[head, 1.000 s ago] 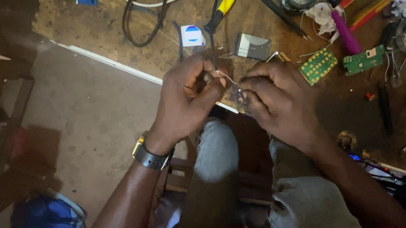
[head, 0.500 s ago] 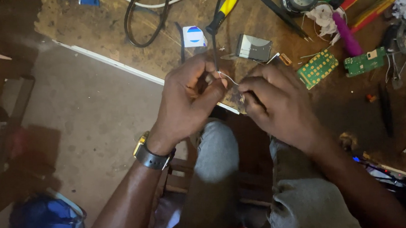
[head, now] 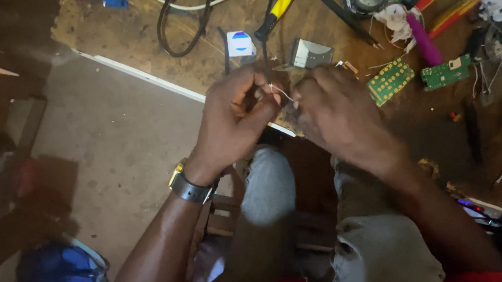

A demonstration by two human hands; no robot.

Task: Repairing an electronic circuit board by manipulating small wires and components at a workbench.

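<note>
Both hands meet at the bench edge, the left hand (head: 235, 121) pinching one end of a thin wire (head: 281, 91) and the right hand (head: 336, 115) closed on the other, so a steady, gentle pull looks wisest to avoid snapping it.

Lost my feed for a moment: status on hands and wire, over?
Left hand and right hand both pinch the thin wire at the workbench edge. Circuit boards lie clear, right of it.
</note>
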